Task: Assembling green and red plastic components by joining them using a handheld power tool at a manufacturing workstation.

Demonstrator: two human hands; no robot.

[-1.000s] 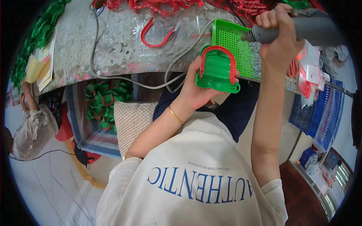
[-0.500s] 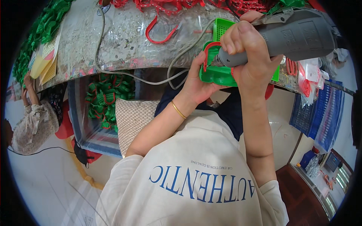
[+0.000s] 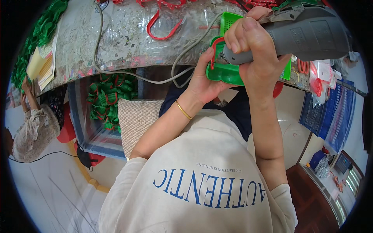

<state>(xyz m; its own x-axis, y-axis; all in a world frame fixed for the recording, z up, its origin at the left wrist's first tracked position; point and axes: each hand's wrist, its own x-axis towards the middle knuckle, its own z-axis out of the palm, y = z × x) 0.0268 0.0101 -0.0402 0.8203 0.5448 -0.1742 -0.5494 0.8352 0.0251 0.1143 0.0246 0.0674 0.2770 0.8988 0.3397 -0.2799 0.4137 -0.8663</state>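
Note:
My left hand grips a green plastic part with a red curved piece set in it, held just below the table edge. My right hand is wrapped around a grey electric screwdriver whose tip presses down onto that green part. The tool's grey cable runs left along the table edge. Behind the hands lies a green perforated tray, mostly hidden by the tool.
A loose red U-shaped piece lies on the plastic-covered table. A box of green and red parts sits under the table beside a woven cushion. Another person sits at far left. Blue crates stand at right.
My right hand has brought the screwdriver from the right over the green part and lowered its tip onto it. My left hand has kept hold of the part, shifting it slightly right.

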